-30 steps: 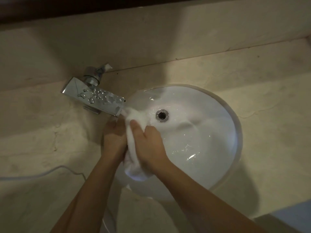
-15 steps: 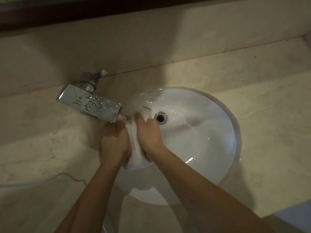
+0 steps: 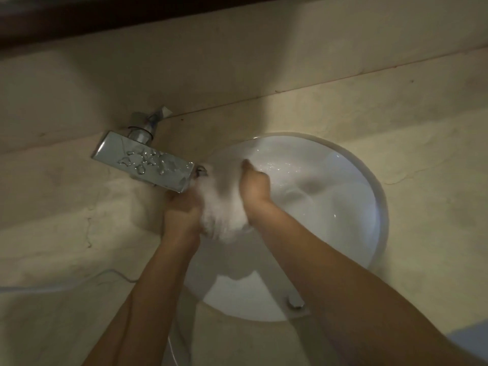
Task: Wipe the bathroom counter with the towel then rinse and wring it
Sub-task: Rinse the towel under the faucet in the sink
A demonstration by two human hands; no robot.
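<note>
Over the round white ceramic sink (image 3: 356,207) set in the beige stone counter (image 3: 422,143), left hand (image 3: 182,215) and right hand (image 3: 254,187) clamp the bunched white towel (image 3: 224,207) beside the square chrome faucet (image 3: 144,161); kneading it under the spout should rinse it thoroughly.

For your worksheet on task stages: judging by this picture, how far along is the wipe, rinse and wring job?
Wiping looks finished: the towel is off the counter and over the basin. In hand: left hand and right hand press the bunched towel just below the faucet spout, rinsing it. Whether wringing has begun is unclear; it seems still to come.
</note>
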